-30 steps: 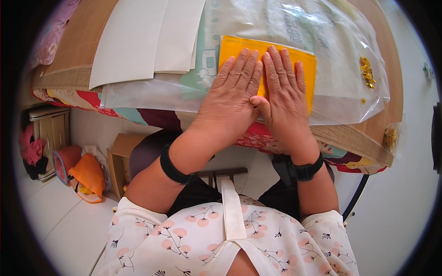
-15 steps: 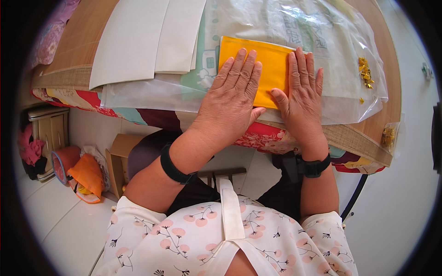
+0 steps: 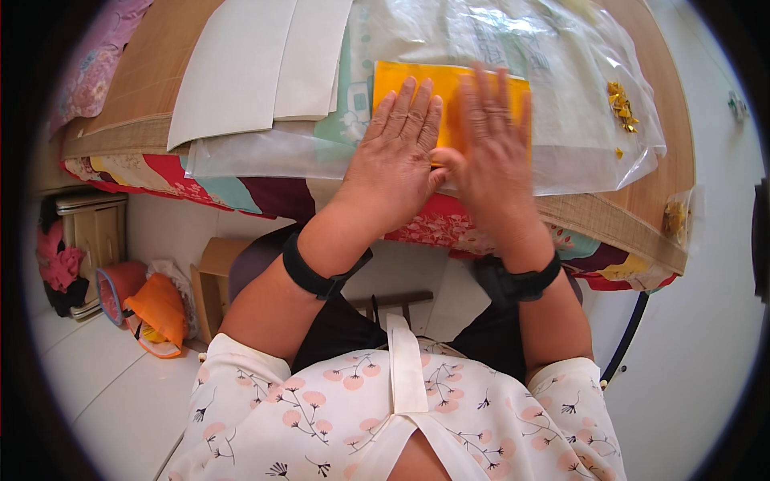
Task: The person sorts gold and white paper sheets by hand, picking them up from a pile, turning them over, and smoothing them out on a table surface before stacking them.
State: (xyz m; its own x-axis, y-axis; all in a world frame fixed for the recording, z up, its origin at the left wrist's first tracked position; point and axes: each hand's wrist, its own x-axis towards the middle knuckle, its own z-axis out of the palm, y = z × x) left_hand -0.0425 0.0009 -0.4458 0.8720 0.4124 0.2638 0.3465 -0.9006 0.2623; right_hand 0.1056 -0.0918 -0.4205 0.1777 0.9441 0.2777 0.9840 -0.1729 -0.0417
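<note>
In the head view an orange-yellow sheet (image 3: 449, 92) lies flat on a clear plastic film (image 3: 561, 96) spread over the desk (image 3: 634, 216), toward the middle of its near edge. It looks rectangular, thin and smooth; its near part is hidden under both hands. The left hand (image 3: 397, 156) lies palm down, fingers spread flat, on the sheet's left part. The right hand (image 3: 493, 152), blurred, also lies flat with open fingers on the sheet's right part, its thumb touching the left hand; neither grips anything. Each wrist wears a black band (image 3: 317, 272). White paper sheets (image 3: 249, 64) lie on the film toward the desk's far left. Small gold bits (image 3: 622, 100) sit near the right edge, well apart from the hands, and a small bag (image 3: 678, 216) of similar bits rests at the near right corner. A patterned cloth (image 3: 200, 180) hangs over the near edge. On the floor to the left are an orange bag (image 3: 160, 309) and a wooden stool (image 3: 212, 280). Half a second ago the right hand lay farther right, apart from the left, with bare sheet between them; now it has slid left against it.
</note>
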